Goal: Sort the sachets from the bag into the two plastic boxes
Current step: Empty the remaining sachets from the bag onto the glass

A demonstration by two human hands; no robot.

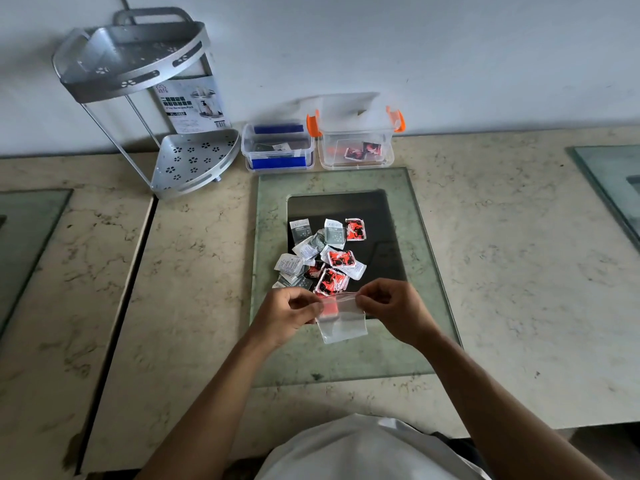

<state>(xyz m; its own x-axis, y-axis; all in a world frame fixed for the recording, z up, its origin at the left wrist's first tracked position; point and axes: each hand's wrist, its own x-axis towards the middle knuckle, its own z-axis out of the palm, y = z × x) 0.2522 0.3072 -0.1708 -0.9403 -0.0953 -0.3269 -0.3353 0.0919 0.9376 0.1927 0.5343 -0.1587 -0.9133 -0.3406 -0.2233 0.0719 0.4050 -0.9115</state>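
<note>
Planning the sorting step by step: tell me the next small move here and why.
Probably put the clear bag aside: both the left hand and the right hand pinch its top edge, and it looks nearly empty. The sachets lie heaped on the glass plate, and each box, blue-latched and orange-latched, holds only a few.

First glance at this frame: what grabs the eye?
The pile of red and grey-white sachets on the glass panel at centre. Just below it, the left hand and right hand pinch a clear bag. Behind stand the blue-latched box and orange-latched box.
</note>
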